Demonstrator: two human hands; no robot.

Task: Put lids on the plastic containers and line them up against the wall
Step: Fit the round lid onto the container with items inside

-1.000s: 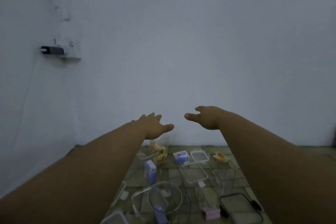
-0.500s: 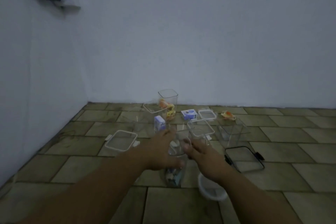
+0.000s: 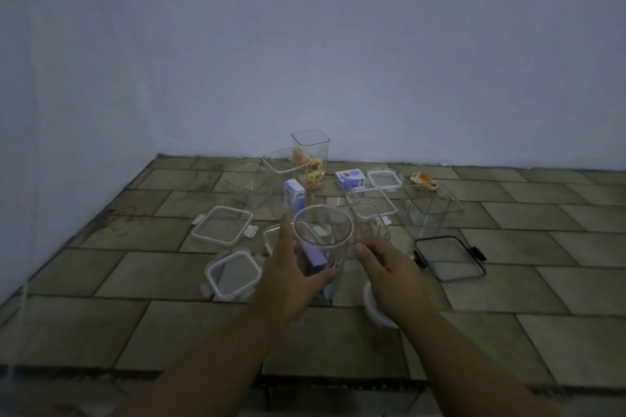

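Note:
A clear round container (image 3: 321, 230) with a purple box inside stands on the tiled floor at centre. My left hand (image 3: 288, 274) wraps its left side, thumb across the front. My right hand (image 3: 389, 271) hovers just right of it, fingers apart, not clearly touching. A round white lid (image 3: 374, 310) lies under my right wrist, mostly hidden. Loose lids lie around: a white-rimmed rectangular lid (image 3: 222, 225), a small square lid (image 3: 233, 274), a black-rimmed lid (image 3: 449, 257). Several open clear containers stand behind, among them a tall container (image 3: 311, 156) holding colourful items.
The white wall (image 3: 338, 61) runs across the back and meets a side wall at the left corner. A purple carton (image 3: 294, 198) and a small blue box (image 3: 350, 177) sit among the containers. Bare floor tiles (image 3: 542, 230) stretch to the right.
The view dropped from the wall to the floor. Both hands came down from mid-air to the round container, and my left hand closed around it.

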